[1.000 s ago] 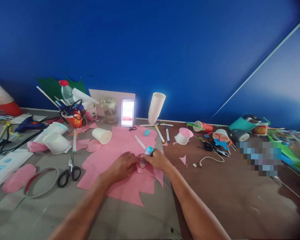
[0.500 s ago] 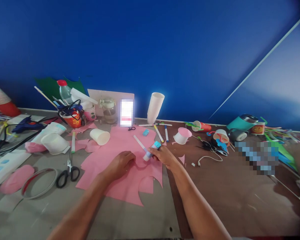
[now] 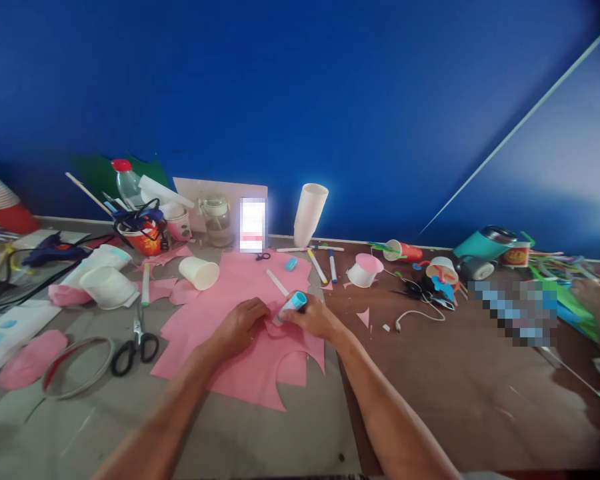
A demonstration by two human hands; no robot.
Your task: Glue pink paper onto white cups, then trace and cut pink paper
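Observation:
Pink paper [image 3: 250,373] with cut, curved edges lies across the middle of the table. My right hand [image 3: 313,317] is wrapped round a glue stick [image 3: 287,308] with a light blue end, tilted over the paper. Just left of it, my left hand [image 3: 245,323] rests on the paper with fingers bent together; a small pink piece seems to lie at its fingertips, but what they hold is hard to make out. A white stick-like tube [image 3: 276,281] and a blue cap [image 3: 291,264] lie behind my hands.
Black-handled scissors [image 3: 137,343] and a tape ring [image 3: 77,367] lie left. A white cup [image 3: 199,273], a lit screen [image 3: 253,225] and stacked cups [image 3: 311,213] stand behind. A pink-topped cup [image 3: 365,270] is right. Another person's hand [image 3: 597,313] shows at the right edge.
My right hand has moved slightly left and down with the glue stick, which now points its blue end more towards me, close to my left fingertips. My left hand has barely moved.

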